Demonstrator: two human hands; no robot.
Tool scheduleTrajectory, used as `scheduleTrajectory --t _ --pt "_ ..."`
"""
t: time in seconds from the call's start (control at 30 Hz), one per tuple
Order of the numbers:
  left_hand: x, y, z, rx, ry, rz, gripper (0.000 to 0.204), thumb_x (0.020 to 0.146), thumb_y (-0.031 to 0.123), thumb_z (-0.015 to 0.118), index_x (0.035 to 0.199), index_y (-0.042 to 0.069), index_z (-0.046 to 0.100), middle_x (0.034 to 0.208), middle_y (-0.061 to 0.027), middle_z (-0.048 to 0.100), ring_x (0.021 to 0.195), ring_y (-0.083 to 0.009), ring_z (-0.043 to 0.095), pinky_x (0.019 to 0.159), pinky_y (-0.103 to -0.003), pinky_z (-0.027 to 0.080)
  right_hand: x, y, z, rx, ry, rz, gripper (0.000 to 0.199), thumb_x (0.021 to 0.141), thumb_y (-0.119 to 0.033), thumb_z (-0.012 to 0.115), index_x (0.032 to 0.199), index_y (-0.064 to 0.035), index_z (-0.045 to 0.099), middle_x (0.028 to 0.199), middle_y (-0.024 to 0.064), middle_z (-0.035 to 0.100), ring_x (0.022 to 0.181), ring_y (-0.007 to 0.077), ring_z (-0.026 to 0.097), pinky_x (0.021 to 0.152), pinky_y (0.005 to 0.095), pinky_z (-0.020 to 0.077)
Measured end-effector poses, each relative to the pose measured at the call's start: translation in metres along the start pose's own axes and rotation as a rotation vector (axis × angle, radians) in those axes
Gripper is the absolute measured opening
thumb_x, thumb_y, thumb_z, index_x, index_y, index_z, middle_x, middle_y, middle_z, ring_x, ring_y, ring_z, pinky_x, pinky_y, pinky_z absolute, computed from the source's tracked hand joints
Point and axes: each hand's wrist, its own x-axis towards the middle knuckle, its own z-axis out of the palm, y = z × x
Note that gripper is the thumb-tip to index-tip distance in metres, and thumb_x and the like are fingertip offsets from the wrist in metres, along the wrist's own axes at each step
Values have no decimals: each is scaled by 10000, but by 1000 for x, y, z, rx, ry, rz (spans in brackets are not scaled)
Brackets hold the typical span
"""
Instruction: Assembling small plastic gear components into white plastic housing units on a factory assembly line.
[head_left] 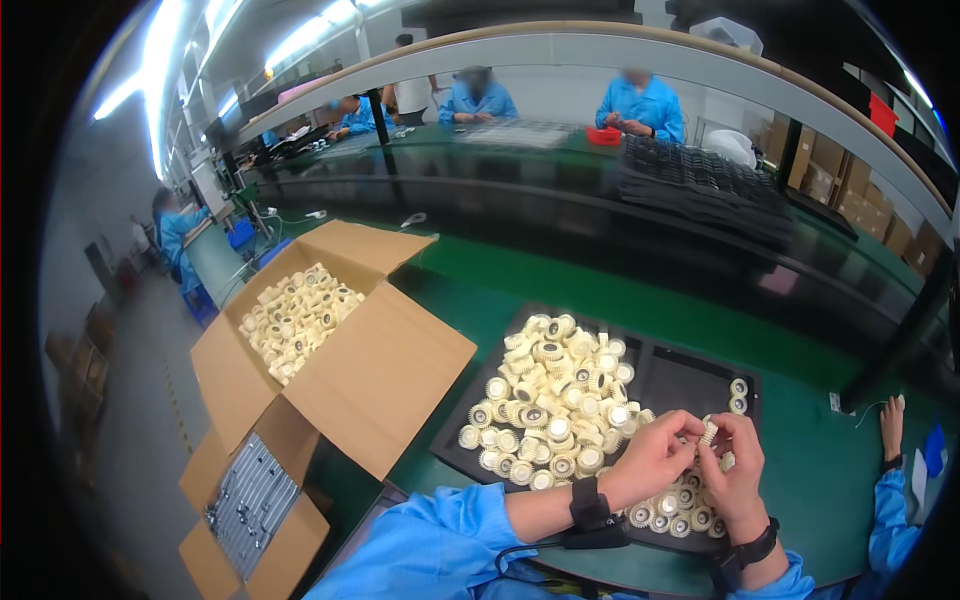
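Over the right part of a black tray (680,375), my two hands meet around a cream-coloured plastic gear (708,432). My right hand (737,468) pinches this gear between thumb and fingers. Just beside it, the fingertips of my left hand (655,462) are pressed together at the gear's left side; what they grip is hidden. A heap of similar cream gears (560,400), some with dark or metallic centres, fills the tray's left part. More gears (680,510) lie below my hands, and a few stand in a short row (739,395) at the tray's right edge.
To the left stands an open cardboard box (375,375) full of cream gears. Below it, another box (285,545) holds metal rods. Another person's hand (892,430) rests on the green table (800,400) at right. A dark shelf and several co-workers are beyond.
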Motion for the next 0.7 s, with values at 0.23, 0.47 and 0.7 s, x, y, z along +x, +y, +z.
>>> scheduleTrajectory --t 0.23,0.47,0.7 --pt "-1 1 0 -11 2 -14 231 890 -37 481 1120 -25 504 994 -47 559 798 -78 615 720 -220 504 0 0 1 -3 -4 -2 351 718 44 672 1051 27 565 1009 129 572 718 156 571 600 250 481" --pt "0 1 -1 24 17 15 221 893 -28 488 1113 -25 507 989 -52 558 781 -76 614 713 -221 506 1 2 2 -6 0 -9 353 713 46 675 1048 25 565 998 124 568 710 155 564 590 251 471" --pt "0 0 1 -4 10 -2 223 891 -21 497 1114 -21 502 965 -41 557 765 -61 602 704 -216 495 1 -1 2 1 12 -10 341 714 54 672 1036 18 565 985 120 568 690 147 557 585 247 465"
